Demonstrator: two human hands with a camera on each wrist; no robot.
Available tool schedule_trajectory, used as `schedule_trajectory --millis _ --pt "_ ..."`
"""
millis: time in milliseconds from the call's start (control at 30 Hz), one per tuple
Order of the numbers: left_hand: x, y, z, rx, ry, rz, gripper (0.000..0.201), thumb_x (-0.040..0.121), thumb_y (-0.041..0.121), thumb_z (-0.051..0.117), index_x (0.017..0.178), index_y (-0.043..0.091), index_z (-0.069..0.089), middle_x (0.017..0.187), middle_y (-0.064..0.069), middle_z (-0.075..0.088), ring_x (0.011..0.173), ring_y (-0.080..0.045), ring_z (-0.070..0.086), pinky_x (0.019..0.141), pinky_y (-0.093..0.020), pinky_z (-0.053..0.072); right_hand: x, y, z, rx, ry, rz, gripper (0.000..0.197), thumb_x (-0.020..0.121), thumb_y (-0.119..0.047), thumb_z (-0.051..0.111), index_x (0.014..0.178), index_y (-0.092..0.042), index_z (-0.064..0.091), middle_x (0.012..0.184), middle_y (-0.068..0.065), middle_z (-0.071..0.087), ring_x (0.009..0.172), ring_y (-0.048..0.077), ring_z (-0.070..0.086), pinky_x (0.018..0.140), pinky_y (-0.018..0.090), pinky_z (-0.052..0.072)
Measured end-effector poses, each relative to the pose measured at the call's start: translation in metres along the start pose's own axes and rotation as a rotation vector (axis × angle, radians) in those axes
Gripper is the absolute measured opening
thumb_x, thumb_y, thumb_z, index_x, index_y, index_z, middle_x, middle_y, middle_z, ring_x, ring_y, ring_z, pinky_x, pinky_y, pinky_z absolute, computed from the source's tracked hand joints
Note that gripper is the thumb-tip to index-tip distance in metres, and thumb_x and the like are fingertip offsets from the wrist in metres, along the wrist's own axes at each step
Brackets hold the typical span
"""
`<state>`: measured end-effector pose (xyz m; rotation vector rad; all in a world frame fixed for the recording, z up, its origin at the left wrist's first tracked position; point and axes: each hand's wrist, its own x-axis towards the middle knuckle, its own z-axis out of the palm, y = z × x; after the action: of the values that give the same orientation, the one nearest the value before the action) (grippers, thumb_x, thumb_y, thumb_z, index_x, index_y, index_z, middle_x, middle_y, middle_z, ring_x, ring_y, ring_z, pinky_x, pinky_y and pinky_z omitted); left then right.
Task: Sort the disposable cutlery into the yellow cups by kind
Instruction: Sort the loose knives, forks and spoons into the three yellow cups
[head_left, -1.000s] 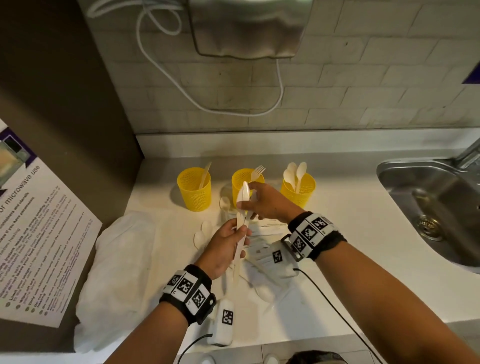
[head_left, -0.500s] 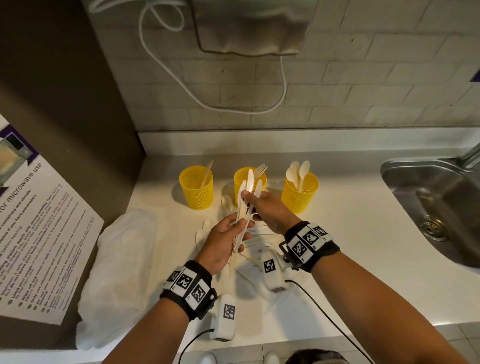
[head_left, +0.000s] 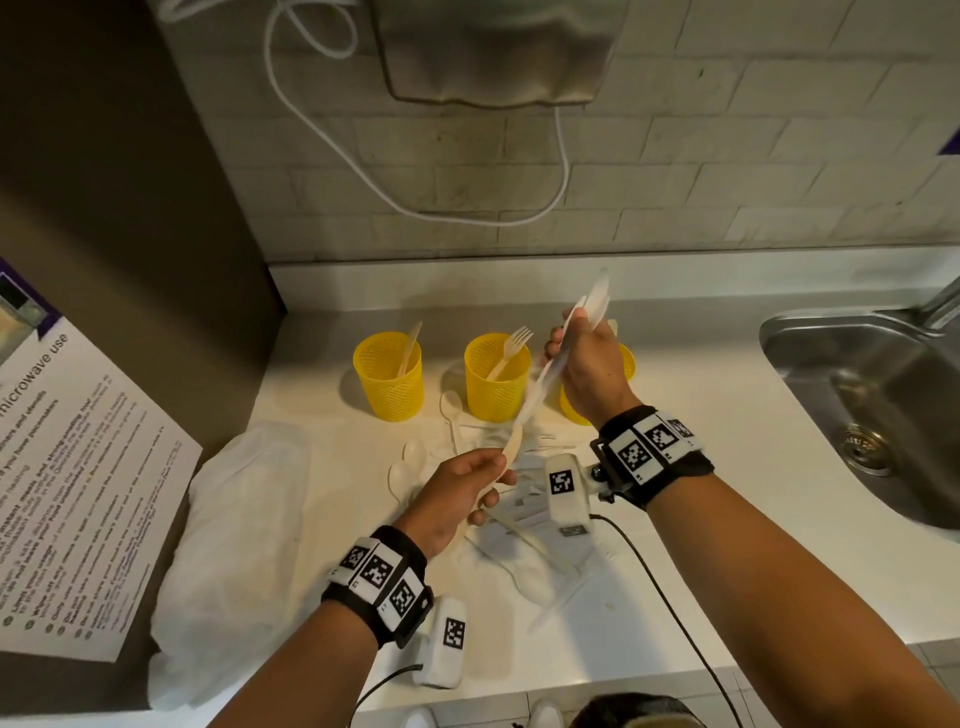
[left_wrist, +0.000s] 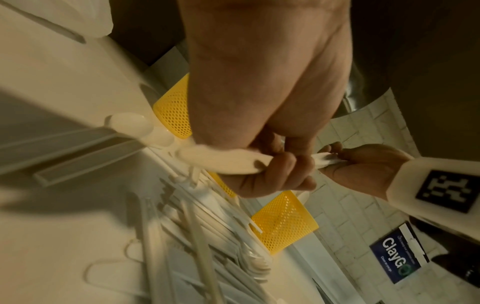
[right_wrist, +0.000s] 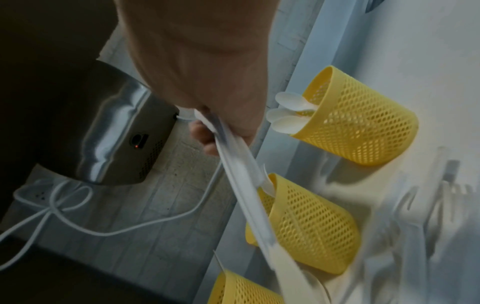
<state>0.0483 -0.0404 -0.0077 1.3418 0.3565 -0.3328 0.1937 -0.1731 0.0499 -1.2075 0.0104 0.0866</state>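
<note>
Cutlery (head_left: 540, 395) gripped by both hands: right hand (head_left: 592, 374) above the cups (head_left: 496, 379), left hand (head_left: 457, 493) over the pile (head_left: 519, 519).

Both forearms are bare, no sleeves; each wrist wears a black band (head_left: 378, 586) carrying white tiles printed with black square codes; the right wrist's band (head_left: 650, 451) matches it; a white rounded camera pod (head_left: 565, 488) with one such code hangs under each wrist; a thin black cable (head_left: 670, 613) trails from the right pod.
</note>
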Motion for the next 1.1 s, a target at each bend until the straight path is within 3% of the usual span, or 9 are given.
schedule_trajectory --millis 200,300,400,467,600,767,867,967,1100 --pt "0.000 0.004 0.000 -0.050 -0.059 -0.053 0.033 0.095 0.000 0.040 0.119 0.008 0.061 0.098 -0.006 0.068 0.066 -0.013 0.056 0.052 -0.023 0.040 -0.003 -0.016 0.003 -0.033 0.125 -0.026 0.031 0.104 -0.036 0.028 0.092 -0.016 0.047 0.065 0.000 0.041 0.052 0.010 0.037 0.049 0.024 0.035" --pt "-0.001 0.005 -0.005 -0.037 -0.117 -0.056 0.028 0.098 0.008 0.048 0.123 0.019 0.056 0.107 -0.002 0.072 0.087 -0.015 0.070 0.064 -0.027 0.053 -0.014 -0.021 0.002 -0.518 -0.186 -0.129 0.030 0.097 -0.044 0.049 0.092 -0.015 0.057 0.069 -0.004 0.053 0.053 0.006 0.047 0.048 0.023 0.039" --pt "-0.002 0.007 -0.003 0.018 -0.064 -0.043 0.021 0.097 0.020 0.053 0.117 0.021 0.058 0.100 0.004 0.075 0.087 -0.011 0.071 0.064 -0.027 0.050 -0.030 -0.012 0.004 -1.020 -0.505 -0.156 0.018 0.083 -0.030 0.074 0.090 -0.014 0.070 0.075 -0.005 0.066 0.057 -0.002 0.055 0.057 0.014 0.044" --pt "0.000 0.007 -0.002 0.041 0.008 -0.012 0.018 0.096 0.026 0.055 0.112 0.020 0.063 0.096 0.006 0.075 0.089 -0.011 0.070 0.064 -0.026 0.048 -0.037 -0.002 0.003 -1.148 -0.489 -0.231 0.012 0.086 -0.024 0.071 0.093 -0.014 0.071 0.080 -0.004 0.069 0.059 -0.003 0.055 0.057 0.011 0.040" --pt "0.005 0.008 -0.006 -0.138 0.143 0.038 0.012 0.095 0.023 0.057 0.103 0.020 0.066 0.099 0.003 0.073 0.092 -0.013 0.064 0.068 -0.028 0.048 -0.037 0.014 -0.003 -0.886 -0.050 -0.223 0.026 0.098 -0.025 0.052 0.089 -0.007 0.068 0.077 0.007 0.067 0.055 0.010 0.052 0.057 0.028 0.039" --pt "0.010 0.013 -0.002 -0.310 0.134 0.060 0.009 0.095 0.013 0.055 0.094 0.017 0.063 0.087 -0.001 0.066 0.083 -0.014 0.063 0.070 -0.033 0.052 -0.064 0.033 0.010 -0.604 -0.255 0.151 0.032 0.090 -0.030 0.065 0.077 -0.001 0.061 0.060 0.005 0.050 0.044 0.008 0.040 0.041 0.019 0.033" --pt "0.009 0.012 0.003 -0.196 0.115 0.061 0.009 0.098 0.012 0.049 0.097 0.012 0.058 0.092 -0.008 0.063 0.085 -0.016 0.062 0.072 -0.034 0.053 -0.067 0.041 0.024 -0.632 -0.202 0.079 0.030 0.096 -0.029 0.055 0.074 -0.009 0.058 0.064 0.002 0.057 0.054 0.013 0.051 0.052 0.024 0.042" --pt "0.007 0.004 0.007 -0.011 0.029 0.011 0.020 0.100 0.031 0.044 0.116 0.021 0.052 0.113 0.002 0.062 0.108 -0.013 0.057 0.091 -0.039 0.047 -0.064 0.039 0.034 -0.657 -0.150 0.012 0.034 0.101 -0.034 0.044 0.074 -0.014 0.053 0.066 -0.001 0.054 0.064 0.013 0.049 0.066 0.031 0.042" --pt "0.004 0.000 0.005 -0.249 -0.118 -0.080 0.044 0.099 0.052 0.033 0.126 0.024 0.053 0.117 -0.004 0.063 0.112 -0.023 0.058 0.095 -0.047 0.045 -0.063 0.036 0.037 -0.636 -0.206 -0.042 0.040 0.103 -0.035 0.037 0.072 -0.011 0.046 0.068 0.009 0.043 0.066 0.018 0.040 0.066 0.032 0.033"
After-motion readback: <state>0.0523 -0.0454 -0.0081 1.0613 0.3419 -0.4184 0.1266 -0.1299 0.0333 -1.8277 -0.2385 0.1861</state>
